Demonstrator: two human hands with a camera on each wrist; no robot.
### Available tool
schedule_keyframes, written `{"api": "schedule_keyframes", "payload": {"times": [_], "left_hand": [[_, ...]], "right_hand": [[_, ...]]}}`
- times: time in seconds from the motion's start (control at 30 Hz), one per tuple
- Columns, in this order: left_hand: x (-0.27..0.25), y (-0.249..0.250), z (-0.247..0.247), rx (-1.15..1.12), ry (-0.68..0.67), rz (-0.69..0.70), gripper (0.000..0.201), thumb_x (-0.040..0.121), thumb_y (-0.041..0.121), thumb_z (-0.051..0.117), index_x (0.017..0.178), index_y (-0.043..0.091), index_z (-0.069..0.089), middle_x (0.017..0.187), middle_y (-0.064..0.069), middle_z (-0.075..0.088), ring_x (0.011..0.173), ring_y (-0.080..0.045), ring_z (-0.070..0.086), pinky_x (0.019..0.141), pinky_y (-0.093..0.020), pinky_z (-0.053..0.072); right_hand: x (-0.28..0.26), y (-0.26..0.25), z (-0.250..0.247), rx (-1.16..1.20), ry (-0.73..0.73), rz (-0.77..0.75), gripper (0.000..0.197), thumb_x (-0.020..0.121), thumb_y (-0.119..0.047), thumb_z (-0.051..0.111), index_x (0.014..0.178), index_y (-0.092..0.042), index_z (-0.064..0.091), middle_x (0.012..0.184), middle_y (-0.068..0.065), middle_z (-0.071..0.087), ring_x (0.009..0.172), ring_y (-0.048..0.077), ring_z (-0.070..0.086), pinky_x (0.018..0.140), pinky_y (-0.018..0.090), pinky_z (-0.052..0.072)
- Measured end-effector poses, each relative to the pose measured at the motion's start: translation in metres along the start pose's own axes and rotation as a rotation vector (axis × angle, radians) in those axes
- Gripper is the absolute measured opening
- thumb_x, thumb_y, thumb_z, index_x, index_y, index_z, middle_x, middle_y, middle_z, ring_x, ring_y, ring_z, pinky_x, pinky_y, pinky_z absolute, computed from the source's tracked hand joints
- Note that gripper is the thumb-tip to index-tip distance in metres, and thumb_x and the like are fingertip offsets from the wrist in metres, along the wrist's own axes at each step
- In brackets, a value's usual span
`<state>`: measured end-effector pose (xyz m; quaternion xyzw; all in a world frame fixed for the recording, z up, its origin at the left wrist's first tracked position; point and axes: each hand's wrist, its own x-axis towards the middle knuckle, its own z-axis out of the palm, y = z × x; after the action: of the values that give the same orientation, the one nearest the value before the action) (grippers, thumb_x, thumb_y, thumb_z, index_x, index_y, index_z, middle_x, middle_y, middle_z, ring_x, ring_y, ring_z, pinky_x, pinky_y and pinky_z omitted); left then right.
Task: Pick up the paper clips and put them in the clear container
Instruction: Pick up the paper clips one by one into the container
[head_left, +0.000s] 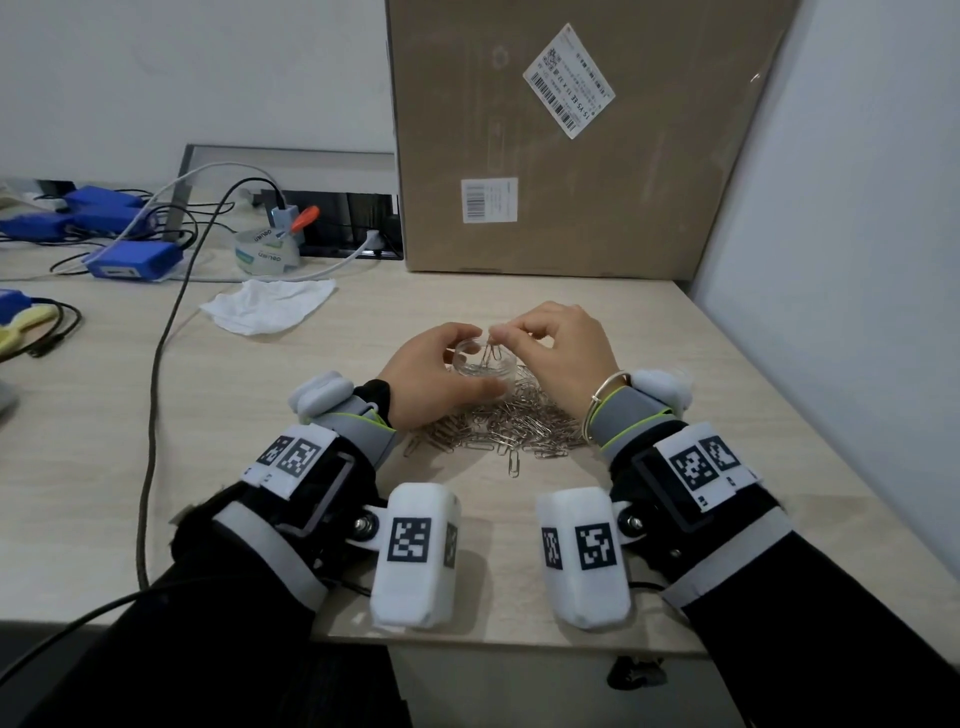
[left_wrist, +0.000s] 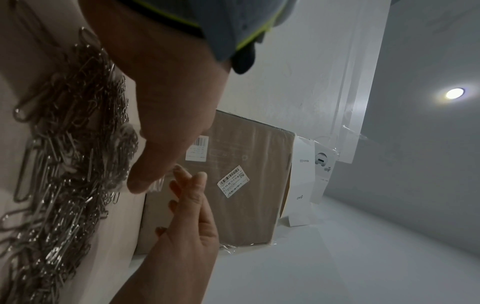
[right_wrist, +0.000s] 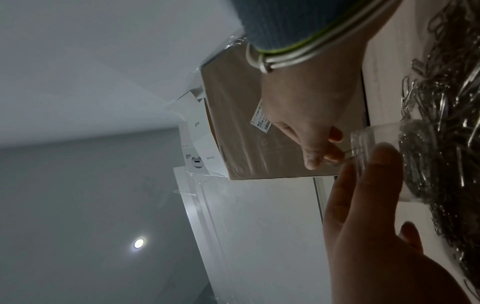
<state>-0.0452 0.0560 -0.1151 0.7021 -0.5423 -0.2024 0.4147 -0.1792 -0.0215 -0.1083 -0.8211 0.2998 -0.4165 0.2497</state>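
Pinching a few paper clips (head_left: 491, 352) between thumb and fingertips, the right hand (head_left: 563, 358) holds them over the open mouth of the clear container (head_left: 480, 366). The held clips hang with their long axis nearly vertical, lower ends pointing down into the container. The left hand (head_left: 434, 374) curls around the container's left side, thumb on the near wall, gripping it upright on the tabletop (head_left: 727, 415). Some clips already lie in the container's bottom. The main pile of clips (head_left: 509, 428) lies flat on the tabletop just beside the container, on its near side, between the two wrists; the clips point in mixed directions. One stray clip (head_left: 514, 464) lies at the pile's near edge, long axis running toward the person.

The tabletop is pale wood grain. A large cardboard box (head_left: 571, 156) stands at its back against white walls. A crumpled tissue (head_left: 270, 306), tape rolls (head_left: 265, 252), cables and blue devices (head_left: 135, 260) occupy the left side.
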Motion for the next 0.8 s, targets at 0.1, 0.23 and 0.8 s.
{"api": "schedule_keyframes", "payload": {"times": [0.1,0.23,0.8], "left_hand": [[-0.001,-0.001,0.0,-0.03,0.029,-0.007,0.066,0.075,0.024,0.078,0.133,0.015,0.048,0.121,-0.001,0.057,0.097,-0.011,0.054,0.065,-0.006,0.045],[0.0,-0.004,-0.004,-0.028,0.122,-0.052,0.066,0.074,0.029,0.077,0.132,0.015,0.049,0.126,-0.003,0.059,0.101,-0.014,0.058,0.087,-0.022,0.048],[0.0,-0.005,-0.005,-0.02,0.129,-0.081,0.067,0.073,0.032,0.077,0.132,0.017,0.049,0.127,0.0,0.059,0.109,-0.016,0.057,0.098,-0.033,0.046]], "right_hand": [[0.002,0.002,-0.003,-0.055,0.048,-0.003,0.026,0.085,-0.04,0.059,0.082,-0.019,0.075,0.085,0.0,0.064,0.089,0.017,0.051,0.073,0.027,0.031],[0.002,0.009,-0.016,-0.187,0.005,0.126,0.032,0.082,-0.049,0.059,0.085,-0.018,0.067,0.088,-0.002,0.064,0.079,0.014,0.056,0.079,0.036,0.049],[-0.011,0.005,-0.02,-0.399,-0.546,0.051,0.028,0.077,-0.031,0.071,0.098,-0.016,0.065,0.092,-0.001,0.057,0.083,0.012,0.049,0.075,0.022,0.036]]}}
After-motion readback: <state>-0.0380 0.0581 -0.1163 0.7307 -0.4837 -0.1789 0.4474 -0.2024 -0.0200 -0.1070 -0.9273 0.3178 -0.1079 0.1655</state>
